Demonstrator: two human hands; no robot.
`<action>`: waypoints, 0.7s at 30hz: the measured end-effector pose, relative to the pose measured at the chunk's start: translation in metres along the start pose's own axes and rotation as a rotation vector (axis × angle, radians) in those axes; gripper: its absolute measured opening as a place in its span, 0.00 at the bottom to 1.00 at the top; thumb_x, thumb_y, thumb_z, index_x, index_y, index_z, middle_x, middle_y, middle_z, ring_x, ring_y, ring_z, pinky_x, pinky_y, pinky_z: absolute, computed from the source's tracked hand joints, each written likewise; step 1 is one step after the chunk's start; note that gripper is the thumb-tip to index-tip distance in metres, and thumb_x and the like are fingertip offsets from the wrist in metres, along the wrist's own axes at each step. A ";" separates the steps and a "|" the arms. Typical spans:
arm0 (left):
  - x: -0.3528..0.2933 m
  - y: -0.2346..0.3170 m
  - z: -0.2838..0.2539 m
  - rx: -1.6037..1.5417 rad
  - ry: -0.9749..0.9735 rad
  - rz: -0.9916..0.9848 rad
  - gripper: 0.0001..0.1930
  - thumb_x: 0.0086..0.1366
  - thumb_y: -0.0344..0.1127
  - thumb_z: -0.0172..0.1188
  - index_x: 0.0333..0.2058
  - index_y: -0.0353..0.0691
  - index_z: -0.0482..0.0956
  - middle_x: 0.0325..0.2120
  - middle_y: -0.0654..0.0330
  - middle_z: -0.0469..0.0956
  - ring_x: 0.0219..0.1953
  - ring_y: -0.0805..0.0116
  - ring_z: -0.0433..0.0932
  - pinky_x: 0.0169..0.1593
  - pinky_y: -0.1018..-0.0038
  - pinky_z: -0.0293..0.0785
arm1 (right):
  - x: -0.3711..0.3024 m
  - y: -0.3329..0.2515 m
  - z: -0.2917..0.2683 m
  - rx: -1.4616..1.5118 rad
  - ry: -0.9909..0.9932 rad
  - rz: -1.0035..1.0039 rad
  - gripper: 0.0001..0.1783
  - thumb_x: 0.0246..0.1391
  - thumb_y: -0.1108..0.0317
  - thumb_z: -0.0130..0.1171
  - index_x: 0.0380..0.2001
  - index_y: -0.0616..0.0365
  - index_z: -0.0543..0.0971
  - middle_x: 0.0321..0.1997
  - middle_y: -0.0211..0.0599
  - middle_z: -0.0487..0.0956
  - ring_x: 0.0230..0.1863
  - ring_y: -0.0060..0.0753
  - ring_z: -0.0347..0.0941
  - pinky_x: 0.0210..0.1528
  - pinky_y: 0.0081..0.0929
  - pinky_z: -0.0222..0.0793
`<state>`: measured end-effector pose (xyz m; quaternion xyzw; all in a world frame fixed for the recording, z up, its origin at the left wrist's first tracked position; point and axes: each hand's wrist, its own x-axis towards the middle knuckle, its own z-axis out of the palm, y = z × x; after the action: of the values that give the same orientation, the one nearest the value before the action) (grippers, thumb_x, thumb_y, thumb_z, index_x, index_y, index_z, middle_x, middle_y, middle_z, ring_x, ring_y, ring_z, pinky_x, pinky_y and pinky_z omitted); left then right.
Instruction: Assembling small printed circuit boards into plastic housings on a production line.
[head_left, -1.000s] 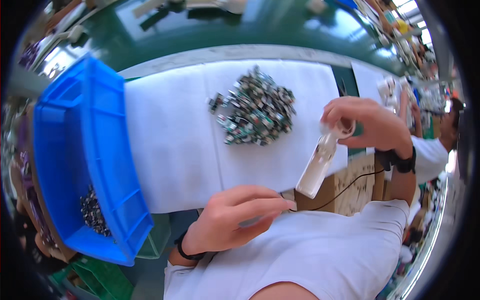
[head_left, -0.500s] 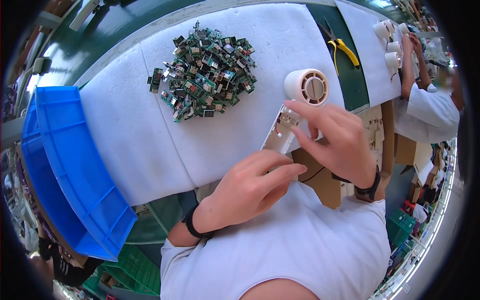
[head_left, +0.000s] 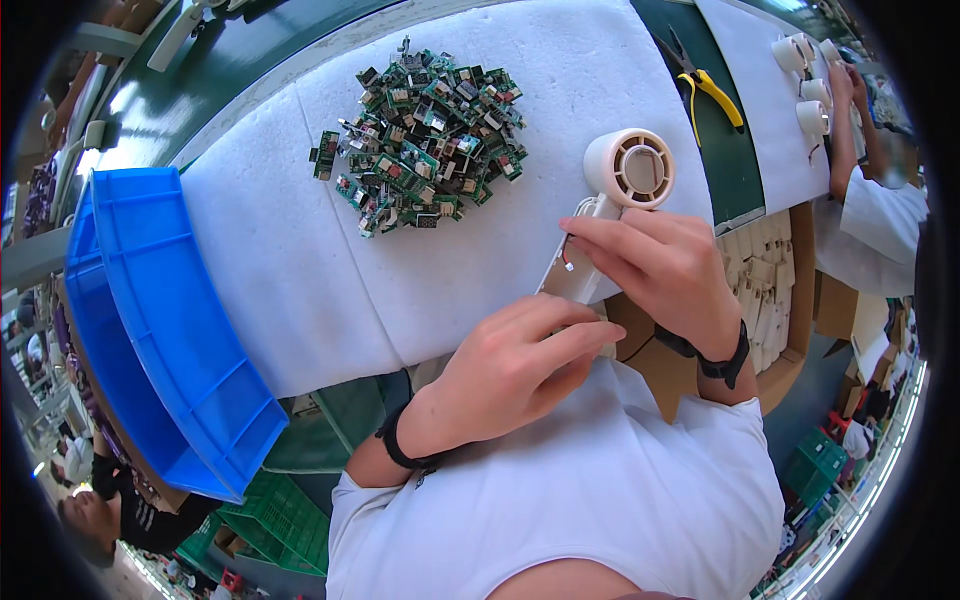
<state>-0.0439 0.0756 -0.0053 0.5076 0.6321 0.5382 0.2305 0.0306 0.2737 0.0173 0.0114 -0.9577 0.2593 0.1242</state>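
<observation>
A white handheld fan (head_left: 610,168) lies angled at the front right of the foam-covered table, its round grilled head pointing away from me. Its handle is an open trough, and a short red wire with a small white connector (head_left: 568,266) hangs out over the side. My left hand (head_left: 515,365) is closed around the handle's near end, fingers curled over it. At the neck below the head, my right hand (head_left: 665,265) pinches thumb and fingers together on the wire. The fingers partly cover the handle's inside and the wire's upper end.
A heap of small green circuit boards (head_left: 430,140) lies on the white foam sheet (head_left: 320,330). Yellow-handled pliers (head_left: 715,97) rest at right. A blue bin (head_left: 185,300) stands left; a cardboard box of white parts (head_left: 765,290) sits right. Another person's hands (head_left: 848,88) work beside white fans.
My right thumb and fingers, apart before, have come together at the fan's neck. The whole view has shifted slightly; my left hand keeps its grip.
</observation>
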 end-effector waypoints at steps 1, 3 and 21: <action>0.003 0.001 0.000 -0.013 -0.007 -0.003 0.19 0.53 0.20 0.67 0.45 0.43 0.84 0.37 0.59 0.80 0.34 0.59 0.80 0.37 0.67 0.78 | 0.000 0.004 -0.001 0.036 0.019 0.005 0.14 0.50 0.73 0.69 0.43 0.53 0.86 0.25 0.35 0.78 0.23 0.37 0.75 0.26 0.31 0.70; 0.008 0.003 0.000 -0.041 -0.018 0.001 0.19 0.54 0.20 0.66 0.45 0.43 0.84 0.37 0.59 0.80 0.34 0.59 0.80 0.38 0.67 0.78 | 0.000 0.005 0.000 0.063 0.045 0.005 0.15 0.50 0.74 0.69 0.43 0.53 0.86 0.26 0.37 0.80 0.24 0.38 0.76 0.26 0.31 0.71; -0.004 -0.002 0.011 0.028 0.049 0.040 0.15 0.56 0.25 0.69 0.43 0.45 0.86 0.34 0.60 0.83 0.29 0.62 0.81 0.34 0.70 0.80 | -0.013 -0.017 0.018 0.352 0.096 0.271 0.10 0.60 0.70 0.62 0.45 0.55 0.83 0.37 0.39 0.84 0.37 0.42 0.81 0.40 0.33 0.77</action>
<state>-0.0343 0.0772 -0.0116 0.5100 0.6347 0.5461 0.1970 0.0411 0.2493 0.0077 -0.1080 -0.8834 0.4371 0.1296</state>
